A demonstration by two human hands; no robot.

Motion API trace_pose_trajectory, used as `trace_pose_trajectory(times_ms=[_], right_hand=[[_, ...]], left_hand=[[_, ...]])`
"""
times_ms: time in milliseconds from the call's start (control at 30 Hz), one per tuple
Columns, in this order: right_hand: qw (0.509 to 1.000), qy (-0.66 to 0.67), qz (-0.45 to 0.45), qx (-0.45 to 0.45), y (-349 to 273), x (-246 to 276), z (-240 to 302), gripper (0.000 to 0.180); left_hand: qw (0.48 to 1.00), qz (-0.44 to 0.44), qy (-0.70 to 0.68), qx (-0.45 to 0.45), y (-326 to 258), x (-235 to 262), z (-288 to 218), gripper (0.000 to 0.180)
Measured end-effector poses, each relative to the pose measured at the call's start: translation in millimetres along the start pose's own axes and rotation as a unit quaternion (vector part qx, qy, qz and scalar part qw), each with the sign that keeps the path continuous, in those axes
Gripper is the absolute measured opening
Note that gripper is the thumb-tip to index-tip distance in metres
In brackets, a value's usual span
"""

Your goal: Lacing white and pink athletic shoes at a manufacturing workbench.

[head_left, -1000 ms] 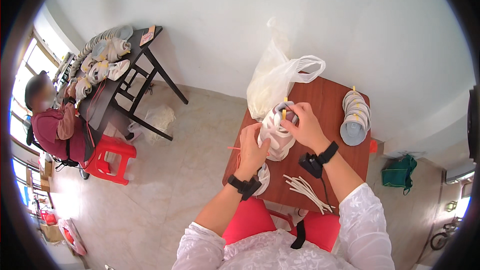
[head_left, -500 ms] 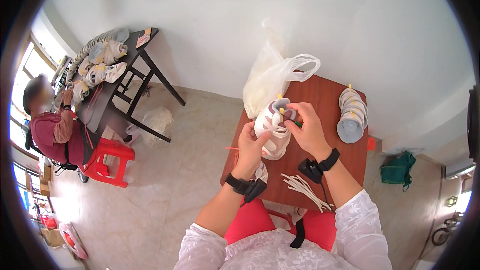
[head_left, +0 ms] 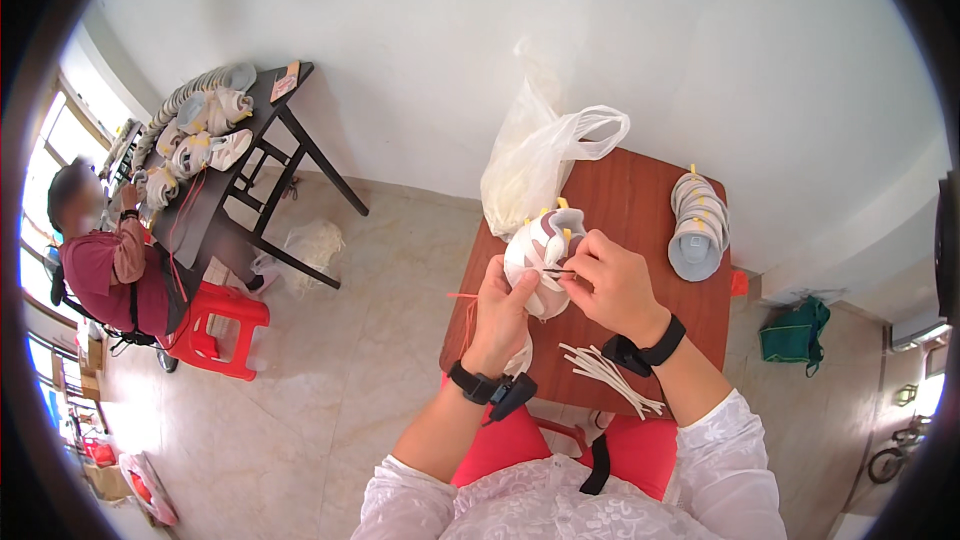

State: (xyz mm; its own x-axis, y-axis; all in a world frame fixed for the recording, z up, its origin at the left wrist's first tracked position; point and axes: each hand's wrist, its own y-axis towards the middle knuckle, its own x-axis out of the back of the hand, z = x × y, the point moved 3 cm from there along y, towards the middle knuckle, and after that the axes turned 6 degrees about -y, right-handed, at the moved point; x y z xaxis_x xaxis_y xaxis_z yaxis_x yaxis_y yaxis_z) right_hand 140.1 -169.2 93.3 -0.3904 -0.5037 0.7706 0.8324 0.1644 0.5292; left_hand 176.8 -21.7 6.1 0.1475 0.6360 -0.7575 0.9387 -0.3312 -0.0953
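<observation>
Holding white shoe [head_left: 540,260] toe-up between both hands.

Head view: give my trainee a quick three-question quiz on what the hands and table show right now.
1. True or false: both hands are on the white shoe.
2. Which lies nearest the right hand on the brown table?
A. the bundle of white strips
B. the stack of grey-white pieces
C. the clear plastic bag
3. Fill in: the left hand grips the shoe from ____.

Key:
1. True; the right hand pinches a thin dark tool at it.
2. A
3. Below
</observation>
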Motion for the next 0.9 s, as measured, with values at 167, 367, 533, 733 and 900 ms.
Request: trace_pose_trajectory(times_ms=[167, 367, 533, 733, 900], right_hand=[[1.000, -0.012, -0.010, -0.015, -3, 2, 3, 0.012], [0.999, -0.041, 0.019, 0.018, -3, 10, 9, 0.013], [0.998, -0.065, -0.001, -0.005, -7, 9, 10, 0.012], [1.000, -0.013, 0.011, 0.008, -9, 13, 12, 0.012], [0.999, -0.025, 0.018, 0.013, -8, 17, 17, 0.012]], left_hand=[[0.999, 0.002, -0.024, 0.033, -9, -6, 0, 0.034], [0.998, 0.008, -0.028, 0.051, -18, -10, -4, 0.039], [0.999, 0.014, -0.008, 0.047, -24, -16, -4, 0.041], [0.998, 0.010, -0.026, 0.049, -27, -12, -3, 0.038], [0.998, 0.010, -0.026, 0.056, -28, -10, -2, 0.035]])
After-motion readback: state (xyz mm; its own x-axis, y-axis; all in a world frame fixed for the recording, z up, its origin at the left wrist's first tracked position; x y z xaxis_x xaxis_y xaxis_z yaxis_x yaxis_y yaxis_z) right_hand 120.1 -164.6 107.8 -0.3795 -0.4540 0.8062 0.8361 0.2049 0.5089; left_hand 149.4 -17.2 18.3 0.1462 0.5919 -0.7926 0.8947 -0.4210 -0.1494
